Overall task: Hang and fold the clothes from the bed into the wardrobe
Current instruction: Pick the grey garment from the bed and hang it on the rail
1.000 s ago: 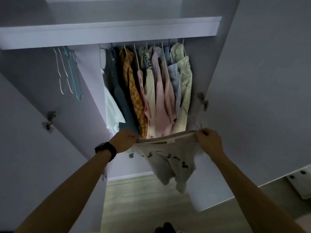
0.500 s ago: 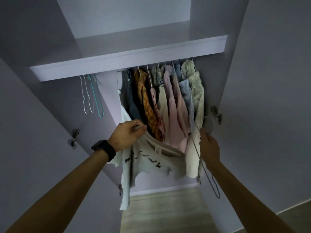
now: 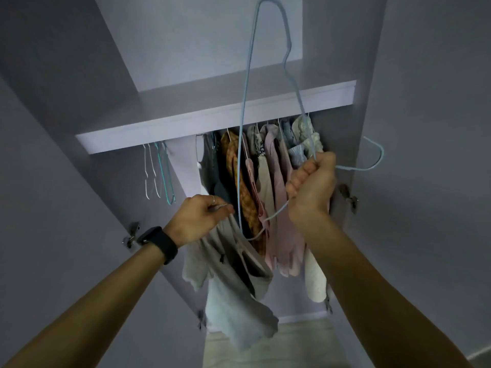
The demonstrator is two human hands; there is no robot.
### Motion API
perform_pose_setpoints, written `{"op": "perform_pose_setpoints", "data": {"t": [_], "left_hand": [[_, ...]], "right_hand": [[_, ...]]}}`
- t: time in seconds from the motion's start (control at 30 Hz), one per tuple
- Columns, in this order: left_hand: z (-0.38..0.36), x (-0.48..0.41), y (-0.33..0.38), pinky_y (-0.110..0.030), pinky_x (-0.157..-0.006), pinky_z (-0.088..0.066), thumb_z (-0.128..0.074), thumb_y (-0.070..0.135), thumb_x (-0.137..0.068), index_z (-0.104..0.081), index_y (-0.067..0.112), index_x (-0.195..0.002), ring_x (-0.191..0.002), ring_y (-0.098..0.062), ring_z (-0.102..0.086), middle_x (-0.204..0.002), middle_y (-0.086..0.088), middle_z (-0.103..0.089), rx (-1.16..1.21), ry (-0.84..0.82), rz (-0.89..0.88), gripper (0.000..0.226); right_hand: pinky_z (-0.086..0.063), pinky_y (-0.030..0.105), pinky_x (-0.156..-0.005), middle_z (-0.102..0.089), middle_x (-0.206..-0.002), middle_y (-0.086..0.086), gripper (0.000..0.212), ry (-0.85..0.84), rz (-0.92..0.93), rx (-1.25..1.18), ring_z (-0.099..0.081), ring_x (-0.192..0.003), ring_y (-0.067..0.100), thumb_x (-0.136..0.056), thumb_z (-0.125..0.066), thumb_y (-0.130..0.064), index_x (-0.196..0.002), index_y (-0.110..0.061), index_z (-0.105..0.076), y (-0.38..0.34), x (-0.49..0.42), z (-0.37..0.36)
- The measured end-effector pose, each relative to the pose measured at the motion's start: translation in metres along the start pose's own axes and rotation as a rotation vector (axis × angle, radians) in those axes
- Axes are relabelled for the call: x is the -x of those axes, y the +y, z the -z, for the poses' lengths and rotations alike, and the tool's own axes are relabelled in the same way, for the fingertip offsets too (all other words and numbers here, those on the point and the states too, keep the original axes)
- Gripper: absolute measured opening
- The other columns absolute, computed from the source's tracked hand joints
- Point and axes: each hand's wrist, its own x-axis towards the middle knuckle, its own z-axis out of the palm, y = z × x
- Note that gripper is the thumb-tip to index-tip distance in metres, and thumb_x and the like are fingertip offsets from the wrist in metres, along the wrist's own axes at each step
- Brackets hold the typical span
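Observation:
A pale grey-white garment (image 3: 233, 282) hangs limp in front of the open wardrobe, pinched at its top edge by my left hand (image 3: 203, 217). My right hand (image 3: 312, 184) grips a light-blue wire hanger (image 3: 245, 102) near its neck; the hanger's body rises above my fist and its hook (image 3: 372, 158) sticks out to the right. One end of the hanger dips toward the garment's top edge. Behind them, several clothes (image 3: 265, 187) hang on the rail under the wardrobe shelf (image 3: 186, 123).
Several bare hangers (image 3: 159, 176) hang in the left compartment. Open wardrobe doors stand on both sides, with hinges (image 3: 349, 199) on their inner faces. A strip of wooden floor (image 3: 265, 346) shows below.
My right hand has let go of the garment and raised the blue hanger high, swinging it up. The garment now hangs from my left hand alone. My view has tilted upward.

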Motion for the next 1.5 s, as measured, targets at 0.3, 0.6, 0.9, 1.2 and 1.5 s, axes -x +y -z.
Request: {"op": "perform_pose_setpoints", "data": {"t": [0.3, 0.6, 0.9, 1.2, 1.5], "left_hand": [[0.017, 0.008, 0.022, -0.022, -0.061, -0.041, -0.062, 0.04, -0.097, -0.077, 0.018, -0.09, -0.056, -0.003, -0.045, -0.06, 0.007, -0.054, 0.145, 0.135, 0.06, 0.027], [0.045, 0.001, 0.04, -0.024, -0.082, -0.044, -0.06, 0.026, -0.098, -0.071, -0.005, -0.096, -0.087, -0.016, -0.057, -0.087, -0.009, -0.065, 0.427, 0.203, 0.055, 0.033], [0.085, -0.002, 0.034, -0.01, -0.079, -0.047, -0.06, 0.038, -0.098, -0.078, 0.025, -0.098, -0.09, 0.001, -0.066, -0.095, 0.012, -0.075, 0.071, 0.588, 0.019, 0.022], [0.066, 0.012, -0.015, -0.032, -0.08, -0.053, -0.058, 0.048, -0.096, -0.077, 0.032, -0.1, -0.089, -0.019, -0.066, -0.09, 0.009, -0.069, -0.326, 0.353, -0.038, 0.025], [0.028, 0.019, -0.021, -0.003, -0.073, -0.044, -0.045, 0.067, -0.094, -0.073, 0.038, -0.101, -0.09, 0.009, -0.063, -0.096, 0.022, -0.072, 0.225, 0.203, 0.121, 0.042]], "right_hand": [[-0.011, 0.025, -0.044, -0.022, -0.047, -0.008, 0.047, -0.05, 0.06, 0.121, -0.016, -0.044, 0.011, -0.09, -0.042, -0.018, -0.047, -0.031, -0.028, 0.045, -0.005, 0.013], [-0.019, 0.02, -0.041, -0.027, -0.044, -0.008, 0.038, -0.029, 0.1, 0.262, -0.022, -0.04, 0.009, -0.089, -0.041, -0.015, -0.055, -0.023, -0.027, 0.079, -0.005, 0.04], [-0.026, 0.019, -0.044, -0.035, -0.038, -0.01, 0.031, -0.118, 0.341, 0.71, -0.031, -0.038, 0.003, -0.079, -0.046, -0.025, -0.05, -0.023, -0.035, 0.095, -0.021, 0.067], [-0.034, 0.032, -0.049, -0.042, -0.041, -0.003, 0.051, -0.659, 0.473, 1.529, -0.041, -0.042, 0.017, -0.075, -0.031, -0.058, -0.047, -0.016, -0.04, 0.036, -0.039, 0.004], [-0.027, 0.028, -0.049, -0.038, -0.039, -0.007, 0.05, -0.854, 0.513, 1.584, -0.033, -0.038, 0.01, -0.092, -0.05, -0.039, -0.049, -0.019, -0.035, 0.029, -0.051, -0.047]]}}
